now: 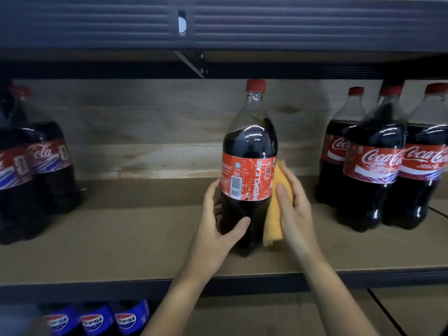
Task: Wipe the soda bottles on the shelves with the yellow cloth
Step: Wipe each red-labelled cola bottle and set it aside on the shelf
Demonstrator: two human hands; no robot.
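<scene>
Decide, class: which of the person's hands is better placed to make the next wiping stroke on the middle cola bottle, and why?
The right hand, probably. It already presses the yellow cloth against the right side of the middle cola bottle. The left hand has its grip round the bottle's lower body, steadying it on the shelf.

Room on both sides of the middle bottle

The shelf (145, 238) is bare between the middle bottle (249, 166) and the left bottles (36, 170). A smaller gap lies before the right bottles (378, 170). The top shelf (218, 27) hangs just above the caps.
</scene>
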